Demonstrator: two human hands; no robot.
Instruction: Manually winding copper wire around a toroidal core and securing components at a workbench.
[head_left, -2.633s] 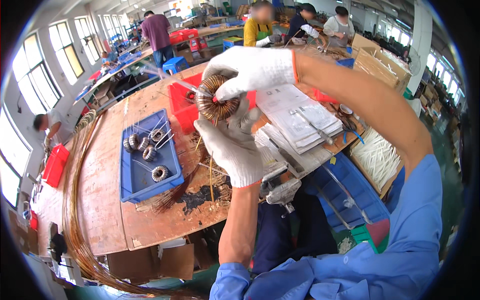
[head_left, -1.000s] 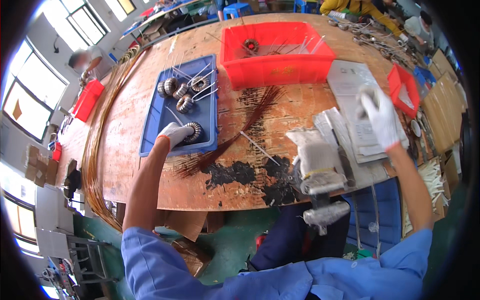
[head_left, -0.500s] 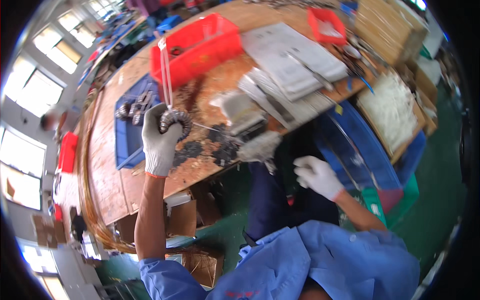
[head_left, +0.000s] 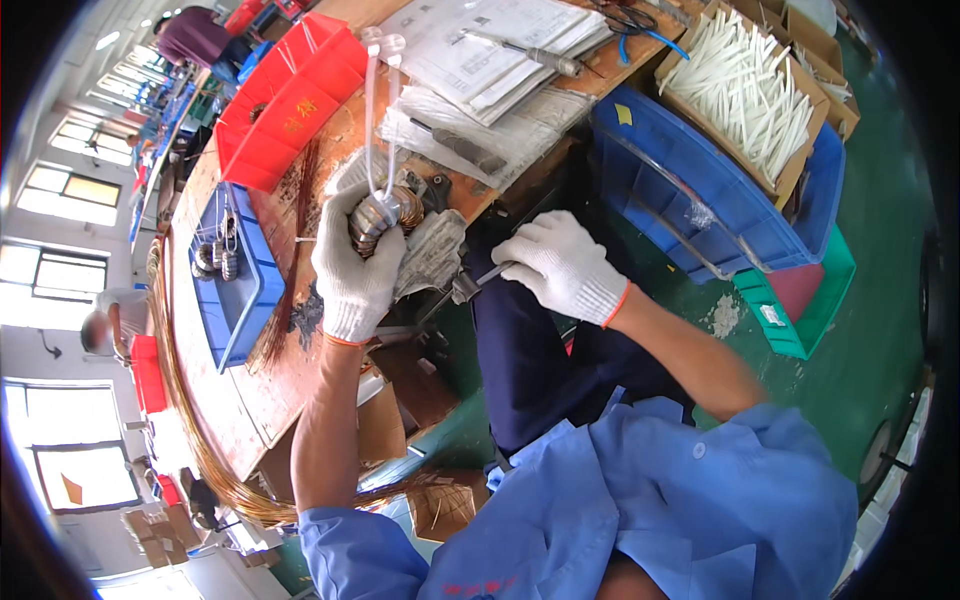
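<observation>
My left hand, in a white knit glove, is closed round a wire-wound ring coil at the table's edge. Two long leads in white sleeving rise from the coil. Beside it, a grey-white rag drapes over what looks like a bench vise, and a dark metal part shows past the coil. My right hand, gloved too, grips a thin metal vise handle that runs into the screw end below the rag. Whether the coil touches the vise jaws is hidden.
A blue tray with several coils lies left, a red bin behind it. Papers and a dark-handled tool are at the far side. To the right stand a blue crate and a box of white sleeves. Wire bundles line the left edge.
My left hand has brought the coil from above the table to the rag-covered vise. My right hand, earlier off to the right holding no handle, has moved left and taken hold of the handle.
</observation>
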